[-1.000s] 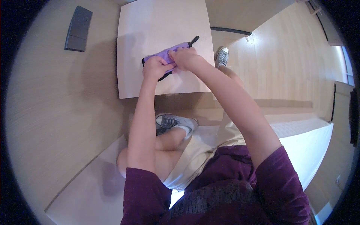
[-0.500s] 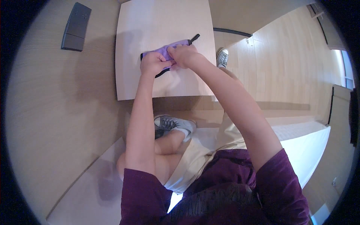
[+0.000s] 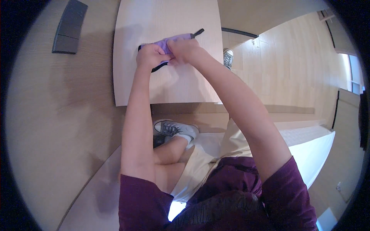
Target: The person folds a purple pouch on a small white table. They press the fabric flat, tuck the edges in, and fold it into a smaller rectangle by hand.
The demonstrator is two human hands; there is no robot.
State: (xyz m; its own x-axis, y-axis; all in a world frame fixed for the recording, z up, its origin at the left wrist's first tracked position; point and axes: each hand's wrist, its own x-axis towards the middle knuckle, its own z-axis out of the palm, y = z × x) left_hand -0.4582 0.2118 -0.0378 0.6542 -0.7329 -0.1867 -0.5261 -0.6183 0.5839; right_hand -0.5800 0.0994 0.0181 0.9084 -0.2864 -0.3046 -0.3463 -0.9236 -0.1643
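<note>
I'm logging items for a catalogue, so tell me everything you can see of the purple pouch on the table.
The purple pouch looks like soft fabric, long and narrow, with black edging and a black tab at its right end. It lies slightly tilted on the pale wooden table. The left hand and right hand both grip it, hiding its middle.

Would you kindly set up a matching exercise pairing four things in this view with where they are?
Things:
1. purple pouch
2. dark flat pad
3. grey sneaker
4. light table

Places:
A. on the floor, far left
B. under both hands
C. below the table's near edge
D. bearing the pouch

Pairs: 1-B, 2-A, 3-C, 4-D
</note>
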